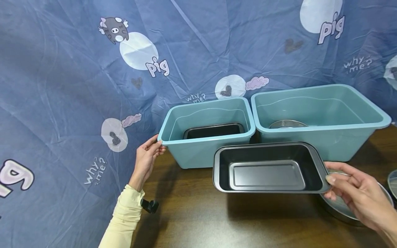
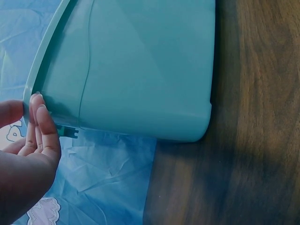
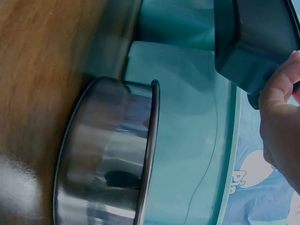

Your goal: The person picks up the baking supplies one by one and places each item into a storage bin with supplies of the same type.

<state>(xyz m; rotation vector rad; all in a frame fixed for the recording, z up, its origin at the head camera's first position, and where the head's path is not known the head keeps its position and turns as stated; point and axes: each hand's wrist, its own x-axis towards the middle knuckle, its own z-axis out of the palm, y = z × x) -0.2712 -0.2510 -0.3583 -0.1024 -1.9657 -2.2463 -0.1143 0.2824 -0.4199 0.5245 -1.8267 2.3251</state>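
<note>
My right hand (image 1: 356,193) pinches the right rim of a dark rectangular loaf pan (image 1: 266,175), thumb on top. The pan hangs in the air in front of the two teal bins, its inside facing me. At the left, my left hand (image 1: 149,155) grips the front left rim corner of the left bin (image 1: 211,151), which the left wrist view shows with thumb and fingers on either side of the rim. Inside that bin lies another dark loaf pan (image 1: 214,131), partly hidden by the front wall. The right wrist view catches the held pan's outside (image 3: 258,42).
The right teal bin (image 1: 316,144) holds a round metal pan (image 1: 286,124). Beneath my right hand stands a round metal cake pan (image 1: 347,213) on the wooden table (image 1: 192,213); another round item (image 1: 393,182) shows at the right edge. A blue printed cloth (image 1: 77,86) hangs behind.
</note>
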